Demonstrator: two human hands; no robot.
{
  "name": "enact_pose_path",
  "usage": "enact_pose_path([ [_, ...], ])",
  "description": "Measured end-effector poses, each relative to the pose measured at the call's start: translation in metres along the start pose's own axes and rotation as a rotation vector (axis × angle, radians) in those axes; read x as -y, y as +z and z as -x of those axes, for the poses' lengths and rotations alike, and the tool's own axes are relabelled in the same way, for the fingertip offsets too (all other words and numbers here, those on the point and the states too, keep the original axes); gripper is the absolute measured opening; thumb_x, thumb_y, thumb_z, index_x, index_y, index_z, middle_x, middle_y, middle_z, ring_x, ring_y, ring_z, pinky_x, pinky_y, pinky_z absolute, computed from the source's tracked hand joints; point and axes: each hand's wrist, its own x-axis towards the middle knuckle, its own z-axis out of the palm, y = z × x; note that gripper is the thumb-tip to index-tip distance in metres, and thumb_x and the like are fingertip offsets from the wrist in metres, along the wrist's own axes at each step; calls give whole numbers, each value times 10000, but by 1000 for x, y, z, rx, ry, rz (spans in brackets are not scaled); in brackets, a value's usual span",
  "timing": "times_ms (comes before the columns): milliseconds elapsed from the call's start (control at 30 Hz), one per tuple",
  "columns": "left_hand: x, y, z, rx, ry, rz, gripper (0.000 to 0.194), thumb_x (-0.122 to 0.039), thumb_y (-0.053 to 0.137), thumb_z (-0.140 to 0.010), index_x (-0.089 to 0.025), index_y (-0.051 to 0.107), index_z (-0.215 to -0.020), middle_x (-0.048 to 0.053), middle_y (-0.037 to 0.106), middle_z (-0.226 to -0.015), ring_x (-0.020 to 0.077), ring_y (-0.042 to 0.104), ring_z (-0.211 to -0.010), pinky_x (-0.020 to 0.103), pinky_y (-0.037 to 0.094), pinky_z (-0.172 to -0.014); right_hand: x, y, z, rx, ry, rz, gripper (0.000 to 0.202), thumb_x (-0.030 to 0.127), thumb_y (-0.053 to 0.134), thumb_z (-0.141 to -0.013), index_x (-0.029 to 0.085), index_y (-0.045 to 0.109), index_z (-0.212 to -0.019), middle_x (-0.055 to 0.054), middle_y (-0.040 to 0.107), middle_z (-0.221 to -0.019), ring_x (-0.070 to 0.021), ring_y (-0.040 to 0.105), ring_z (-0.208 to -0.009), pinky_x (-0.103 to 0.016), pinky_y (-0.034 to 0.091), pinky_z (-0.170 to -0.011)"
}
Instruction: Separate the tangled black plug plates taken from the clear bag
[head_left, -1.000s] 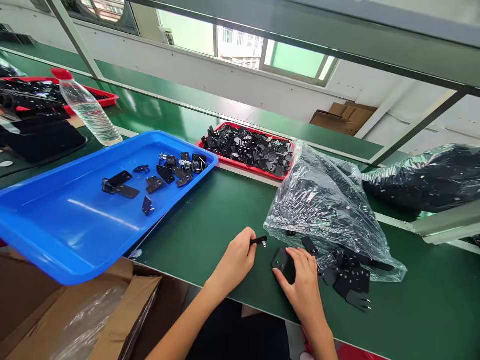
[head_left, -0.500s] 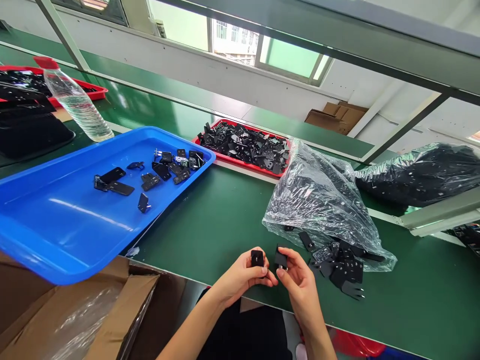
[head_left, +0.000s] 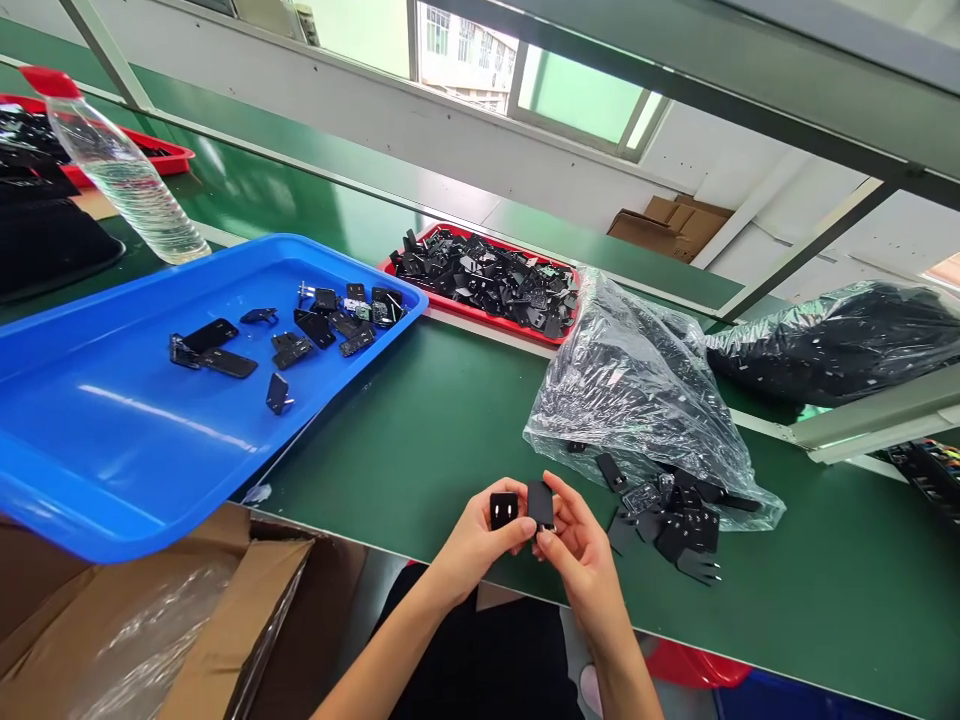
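My left hand (head_left: 480,535) is closed around a small black plug piece (head_left: 503,510) with two bright metal pins facing me. Beside it, my right hand (head_left: 576,540) pinches a flat black rectangular plug piece (head_left: 540,503) with metal at its lower end. Both hands are close together above the front edge of the green table, and the left thumb reaches the lower edge of the right-hand piece. Right of my hands, several loose black plug pieces (head_left: 686,525) spill from the mouth of a clear plastic bag (head_left: 622,380).
A blue tray (head_left: 135,500) with several black pieces lies to the left. Behind stands a red tray (head_left: 487,318) heaped with black parts. A water bottle (head_left: 131,180) stands at the back left. Below the table edge is an open cardboard box (head_left: 202,620); another filled bag (head_left: 847,340) lies right.
My hands have come together, so the two black pieces are now side by side. The left piece has turned to show its two pins. The camera view has shifted slightly.
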Motion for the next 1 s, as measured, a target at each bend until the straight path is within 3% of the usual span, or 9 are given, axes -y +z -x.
enact_pose_path([
  [300, 2, 0, -1, -184, 20, -25, 297, -405, 683, -788, -153, 538, -729, -58, 449, -543, 54, 383, -517, 182, 309, -534, 5, -1, 16, 113, 34, 88, 477, 318, 650, -857, 283, 504, -1309, -54, 620, -1037, -159, 615, -895, -245, 546, -706],
  [433, -3, 2, -4, -231, -19, 119, 315, -381, 666, -804, -167, 466, -687, -65, 443, -543, 44, 381, -469, 179, 301, -498, 6, -6, 23, 127, 27, 52, 445, 289, 621, -884, 329, 464, -1298, -4, 598, -904, -122, 602, -748, -244, 536, -662],
  [533, -5, 0, -6, -148, -93, 178, 289, -370, 656, -816, -172, 474, -710, -67, 438, -529, 56, 428, -440, 181, 310, -462, 11, -14, 21, 37, -35, 118, 295, 268, 599, -901, 340, 529, -1178, 14, 591, -886, -110, 594, -732, -238, 522, -685],
  [633, -6, -3, -5, -97, -182, 229, 169, -278, 672, -800, -161, 576, -877, -55, 488, -548, 90, 528, -537, 193, 426, -550, 23, -26, 14, 32, -129, 302, 168, 264, 548, -927, 299, 631, -1069, -9, 594, -934, -121, 579, -791, -224, 491, -684],
  [700, -7, -6, -4, -33, -263, 326, 188, -243, 660, -786, -143, 612, -938, 0, 587, -676, 133, 595, -680, 274, 509, -677, 33, -32, 9, 91, -191, 418, 198, 251, 501, -944, 281, 674, -1035, -22, 598, -929, -135, 567, -816, -230, 467, -675],
  [800, -8, -9, -4, 118, -383, 468, 240, -261, 596, -781, -116, 651, -964, 95, 666, -893, 219, 640, -846, 404, 523, -795, 47, -34, 0, 217, -189, 578, 265, 216, 453, -949, 263, 698, -1036, -29, 627, -893, -153, 578, -810, -266, 457, -703],
  [900, -10, -11, -3, 245, -454, 500, 295, -275, 544, -779, -94, 673, -973, 134, 682, -981, 282, 663, -907, 441, 489, -853, 57, -32, -12, 328, -139, 708, 327, 198, 413, -943, 263, 682, -1116, -36, 640, -887, -164, 590, -793, -287, 474, -692],
  [1000, -10, -11, -3, 300, -495, 474, 333, -303, 518, -818, -89, 672, -1021, 146, 691, -1010, 314, 671, -940, 439, 457, -884, 59, -29, -24, 386, -143, 777, 332, 217, 444, -928, 270, 647, -1184, -50, 634, -980, -169, 592, -800, -284, 491, -651],
])
